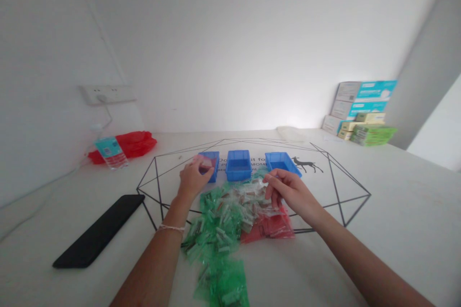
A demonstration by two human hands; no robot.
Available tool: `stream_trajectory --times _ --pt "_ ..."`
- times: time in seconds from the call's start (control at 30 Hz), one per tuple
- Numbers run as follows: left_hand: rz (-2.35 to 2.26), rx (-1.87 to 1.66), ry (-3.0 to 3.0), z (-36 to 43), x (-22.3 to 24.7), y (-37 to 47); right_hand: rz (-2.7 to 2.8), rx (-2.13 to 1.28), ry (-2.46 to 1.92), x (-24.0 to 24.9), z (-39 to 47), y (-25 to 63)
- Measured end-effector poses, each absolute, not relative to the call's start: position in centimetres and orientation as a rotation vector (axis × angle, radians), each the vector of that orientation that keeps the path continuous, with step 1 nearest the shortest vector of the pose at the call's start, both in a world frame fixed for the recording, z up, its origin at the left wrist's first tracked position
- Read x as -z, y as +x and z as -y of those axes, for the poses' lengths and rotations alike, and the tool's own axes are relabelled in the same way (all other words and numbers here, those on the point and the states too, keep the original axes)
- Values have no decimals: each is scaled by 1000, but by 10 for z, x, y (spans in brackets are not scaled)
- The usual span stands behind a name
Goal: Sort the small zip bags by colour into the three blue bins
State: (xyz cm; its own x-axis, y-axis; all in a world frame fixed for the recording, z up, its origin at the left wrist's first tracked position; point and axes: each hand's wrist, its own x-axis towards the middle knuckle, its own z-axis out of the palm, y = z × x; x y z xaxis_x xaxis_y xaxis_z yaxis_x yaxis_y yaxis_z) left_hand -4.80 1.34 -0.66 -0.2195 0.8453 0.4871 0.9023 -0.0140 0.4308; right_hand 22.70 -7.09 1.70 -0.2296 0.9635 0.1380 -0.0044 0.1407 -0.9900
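Observation:
My left hand (194,176) is at the left blue bin (215,172), its fingers closed on a small pinkish-red plastic bag (206,160) over the bin's opening. Over the right side of a pile of small bags hovers my right hand (288,188), its fingers loosely curled and apart; I make out nothing between them. Green bags (219,220) spread down toward the table's near edge. Clear bags (248,199) with small pieces inside lie on top, and red bags (268,226) lie at the pile's lower right.
A middle blue bin (239,175) and a right blue bin (293,167) stand behind the pile. A black flat slab (99,232) lies left. Farther back are a red plastic bag (139,145), a clear blue-labelled pack (112,152) and stacked boxes (360,105).

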Motion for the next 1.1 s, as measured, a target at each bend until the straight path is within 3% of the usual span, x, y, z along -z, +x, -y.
stream_trajectory --times 0.13,0.57,0.83,1.1 --pt "2211 825 -1833 -13 11 -49 1534 -1202 -998 -17 71 230" --pt "2169 740 -1969 -8 4 -45 1736 -1145 -1031 -21 76 237" --pt "2059 748 -2103 -5 6 -38 2537 -799 -1053 -34 86 259" --pt "1905 1161 -2124 -5 1 -32 2444 -843 -841 -37 84 255"
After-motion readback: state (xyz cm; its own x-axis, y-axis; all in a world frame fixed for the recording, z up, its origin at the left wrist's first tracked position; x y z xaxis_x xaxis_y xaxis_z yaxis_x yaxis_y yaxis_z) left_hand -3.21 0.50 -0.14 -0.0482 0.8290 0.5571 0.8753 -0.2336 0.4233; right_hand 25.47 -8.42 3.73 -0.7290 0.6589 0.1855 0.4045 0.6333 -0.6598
